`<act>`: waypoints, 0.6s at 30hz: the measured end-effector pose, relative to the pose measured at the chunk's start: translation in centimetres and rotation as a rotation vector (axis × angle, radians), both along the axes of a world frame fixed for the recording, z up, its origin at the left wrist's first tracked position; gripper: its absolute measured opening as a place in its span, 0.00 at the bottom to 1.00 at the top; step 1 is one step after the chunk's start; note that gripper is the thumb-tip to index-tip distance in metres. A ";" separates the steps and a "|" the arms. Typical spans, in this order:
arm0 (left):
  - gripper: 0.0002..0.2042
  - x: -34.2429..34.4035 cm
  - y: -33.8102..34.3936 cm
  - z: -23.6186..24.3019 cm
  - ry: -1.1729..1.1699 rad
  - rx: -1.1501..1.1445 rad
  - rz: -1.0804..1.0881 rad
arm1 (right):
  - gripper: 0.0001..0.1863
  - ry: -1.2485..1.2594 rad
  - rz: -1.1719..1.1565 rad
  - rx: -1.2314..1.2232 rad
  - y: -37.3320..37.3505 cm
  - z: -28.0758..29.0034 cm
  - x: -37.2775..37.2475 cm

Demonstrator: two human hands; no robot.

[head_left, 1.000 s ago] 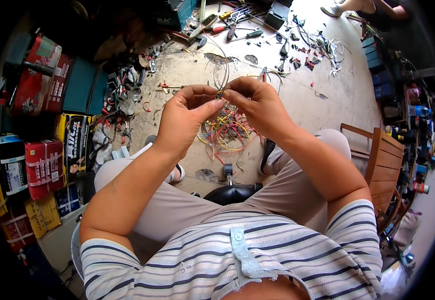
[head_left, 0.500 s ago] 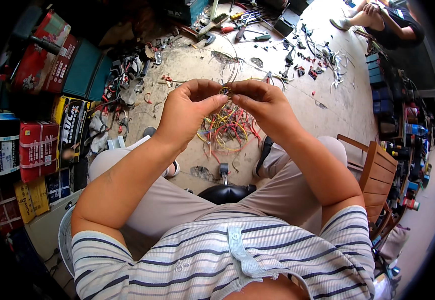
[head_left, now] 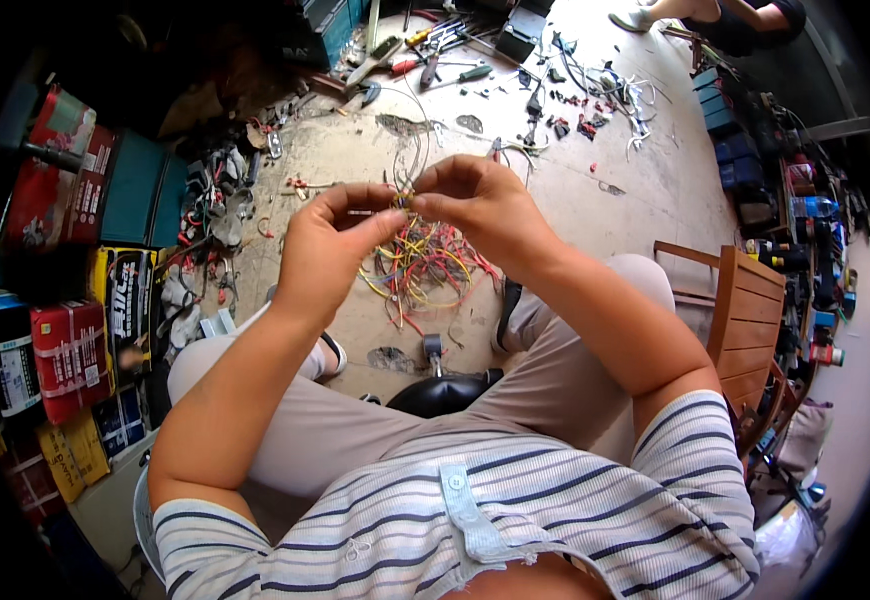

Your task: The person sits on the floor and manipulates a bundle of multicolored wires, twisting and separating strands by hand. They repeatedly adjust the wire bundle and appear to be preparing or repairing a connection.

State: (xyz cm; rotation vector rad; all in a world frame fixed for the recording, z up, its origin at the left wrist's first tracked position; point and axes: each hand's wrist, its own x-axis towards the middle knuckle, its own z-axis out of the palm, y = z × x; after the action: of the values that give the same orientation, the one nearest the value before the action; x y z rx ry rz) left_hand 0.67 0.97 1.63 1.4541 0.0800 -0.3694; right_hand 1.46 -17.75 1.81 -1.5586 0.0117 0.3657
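Observation:
Thin electrical wires, partly yellow, are pinched between my two hands above the floor. My left hand is closed on them between thumb and fingertips. Close beside it, my right hand grips them with thumb and forefinger. From the fingertips a thin dark wire loops up and away over the floor. The exact point where the wires meet is too small to make out. Below my hands lies a tangled heap of red, yellow and grey wires on the floor, between my feet.
Screwdrivers and other hand tools lie at the far side. Black and red scraps are scattered far right. Stacked boxes line the left. A wooden chair and crowded shelves stand right. Another person's leg shows at top right.
The view has shifted, so the surroundings sit a little further left and up. My fingertips have drawn slightly apart, the right hand turning, while both keep pinching the wires.

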 end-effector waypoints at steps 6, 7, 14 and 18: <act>0.09 -0.4 -0.8 -0.9 -0.039 0.009 0.019 | 0.10 -0.046 -0.052 -0.041 -0.3 -0.9 0.2; 0.09 -0.6 -0.8 -0.9 -0.048 0.003 0.033 | 0.10 -0.045 -0.080 0.038 0.0 -1.0 0.1; 0.09 -0.7 -0.8 -0.4 -0.091 0.045 0.049 | 0.14 0.039 -0.057 0.030 0.4 -0.1 -0.1; 0.09 -0.3 -0.6 -1.2 -0.179 0.089 0.062 | 0.17 0.083 -0.055 0.081 0.6 0.3 -0.1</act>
State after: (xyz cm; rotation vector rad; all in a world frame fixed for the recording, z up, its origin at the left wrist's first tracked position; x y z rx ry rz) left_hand 0.38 0.35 0.47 1.5627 -0.0024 -0.1859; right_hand 1.31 -17.13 2.12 -1.4590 0.1032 0.3824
